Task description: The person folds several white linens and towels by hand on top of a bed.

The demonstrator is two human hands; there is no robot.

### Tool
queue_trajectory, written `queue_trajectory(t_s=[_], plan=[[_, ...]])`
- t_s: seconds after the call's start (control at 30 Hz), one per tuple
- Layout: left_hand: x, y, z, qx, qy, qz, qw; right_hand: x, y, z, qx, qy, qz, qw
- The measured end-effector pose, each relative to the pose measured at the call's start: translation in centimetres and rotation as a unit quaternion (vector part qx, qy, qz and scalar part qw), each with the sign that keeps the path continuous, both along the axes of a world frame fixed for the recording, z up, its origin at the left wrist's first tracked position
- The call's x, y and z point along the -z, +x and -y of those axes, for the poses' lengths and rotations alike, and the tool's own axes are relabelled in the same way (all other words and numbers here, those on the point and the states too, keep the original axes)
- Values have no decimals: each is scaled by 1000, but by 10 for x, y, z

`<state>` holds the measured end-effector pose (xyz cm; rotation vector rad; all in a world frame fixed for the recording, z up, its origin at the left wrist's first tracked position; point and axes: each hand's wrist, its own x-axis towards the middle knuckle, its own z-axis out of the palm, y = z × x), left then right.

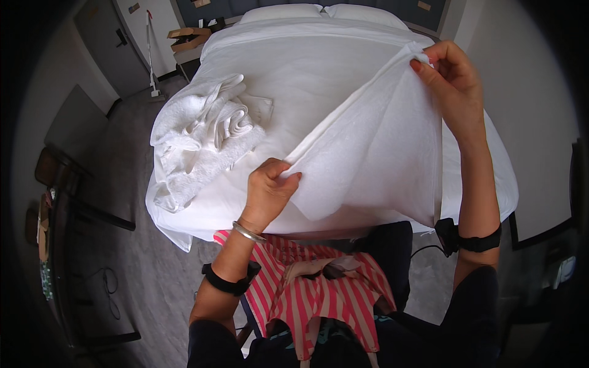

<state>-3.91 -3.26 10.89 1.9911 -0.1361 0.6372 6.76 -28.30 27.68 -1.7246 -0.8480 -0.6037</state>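
A white cloth, towel-like in weave [368,156], hangs between my two hands over the foot of a bed. My left hand [271,188] pinches its lower left part between thumb and fingers. Higher up and to the right, my right hand [453,83] grips a bunched corner. The cloth's top edge slants up from left to right, and its lower part drapes near my lap. Left of it, a loose heap of white towels [207,133] lies on the white bedding [313,78]. I wear a silver bangle on the left wrist and black straps on both forearms.
Two white pillows [280,13] lie at the bed's head. An opened cardboard box [189,37] rests on a bedside table [186,56]. A mop-like floor tool [153,69] leans near the grey door [103,43]. At left stand a dark desk [62,257] and a chair [57,170]; a cable [108,292] trails there.
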Motion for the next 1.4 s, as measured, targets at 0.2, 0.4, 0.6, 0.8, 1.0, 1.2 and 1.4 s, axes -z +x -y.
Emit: queue_trajectory(t_s=[0.2, 0.4, 0.6, 0.8, 1.0, 1.2, 1.4], plan=[[-67, -12, -51, 68, -18, 7, 998, 22, 17, 64, -47, 69, -181, 980], [-88, -8, -65, 71, -34, -100, 992, 59, 18, 77, -125, 73, -324, 935], [-88, 3, -56, 72, -153, -29, 985, 76, 21, 76, -64, 87, -349, 931], [-95, 57, -59, -19, -3, 34, 999, 76, 58, 62, -43, 165, -343, 924], [-132, 19, -40, 63, -8, 168, 984, 63, 36, 98, -153, 238, -245, 927], [-28, -50, -16, 176, -5, -130, 976, 159, -15, 145, -193, -10, -448, 873], [107, -76, -3, 240, 171, -194, 936, 256, -41, 145, -148, -344, -452, 810]])
